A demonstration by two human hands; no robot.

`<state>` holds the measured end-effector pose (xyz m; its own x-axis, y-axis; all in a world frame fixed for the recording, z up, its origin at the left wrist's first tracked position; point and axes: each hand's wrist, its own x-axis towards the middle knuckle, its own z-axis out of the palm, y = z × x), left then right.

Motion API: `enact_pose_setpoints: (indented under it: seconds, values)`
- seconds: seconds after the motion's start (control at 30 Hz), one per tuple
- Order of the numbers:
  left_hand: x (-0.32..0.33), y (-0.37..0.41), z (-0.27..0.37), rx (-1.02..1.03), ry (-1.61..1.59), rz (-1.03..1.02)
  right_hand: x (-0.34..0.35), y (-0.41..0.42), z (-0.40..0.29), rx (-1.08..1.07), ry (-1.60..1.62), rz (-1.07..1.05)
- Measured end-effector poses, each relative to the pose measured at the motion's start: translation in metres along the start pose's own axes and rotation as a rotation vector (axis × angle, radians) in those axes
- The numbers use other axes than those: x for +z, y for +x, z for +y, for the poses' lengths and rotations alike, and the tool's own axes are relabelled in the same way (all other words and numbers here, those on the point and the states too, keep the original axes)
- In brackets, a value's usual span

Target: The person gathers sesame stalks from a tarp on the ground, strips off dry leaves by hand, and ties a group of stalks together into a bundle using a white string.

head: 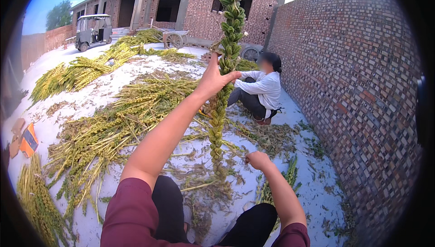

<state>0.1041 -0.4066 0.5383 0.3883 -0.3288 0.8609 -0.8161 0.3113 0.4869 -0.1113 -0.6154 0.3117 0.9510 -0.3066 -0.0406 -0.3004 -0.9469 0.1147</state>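
Note:
My left hand [217, 78] is raised before me, its thumb and fingers around an upright plant stalk [232, 19] thick with green seed pods, which look like sesame capsules. The stalk's upper end leaves the picture at the top, and its lower, yellower part hangs down near the ground between my knees. My right hand [258, 160] is lower and to the right of the stalk, with its fingers curled; whether it holds anything is hard to tell. Just past it, on the ground, lie some green podded stalks [290, 174].
Heaps of cut stalks [136, 111] and dry leaf litter cover much of the pale ground. A person [263, 87] in a white top squats ahead by the brick wall [343, 53]. Farther off stand a wooden cart [174, 39] and a three-wheeled vehicle [93, 31]. An orange bag [29, 141] lies left.

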Motion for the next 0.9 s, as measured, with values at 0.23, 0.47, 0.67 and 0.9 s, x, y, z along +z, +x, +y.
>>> enact_pose_setpoints:
  seconds: [0.23,0.47,0.67,0.9]
  values:
    - [0.048,-0.01,0.037,0.025,0.124,0.165,-0.246,-0.06,-0.001,-0.066,0.598,1.187]
    - [0.099,-0.029,0.091,0.12,0.081,0.242,-0.404,-0.139,-0.063,-0.266,-0.107,1.615]
    - [0.11,-0.052,0.14,0.096,0.086,0.134,-0.447,-0.16,-0.075,-0.104,-0.657,1.47]
    - [0.112,-0.063,0.15,0.128,0.001,0.105,-0.443,-0.181,-0.085,-0.069,-0.47,1.445]
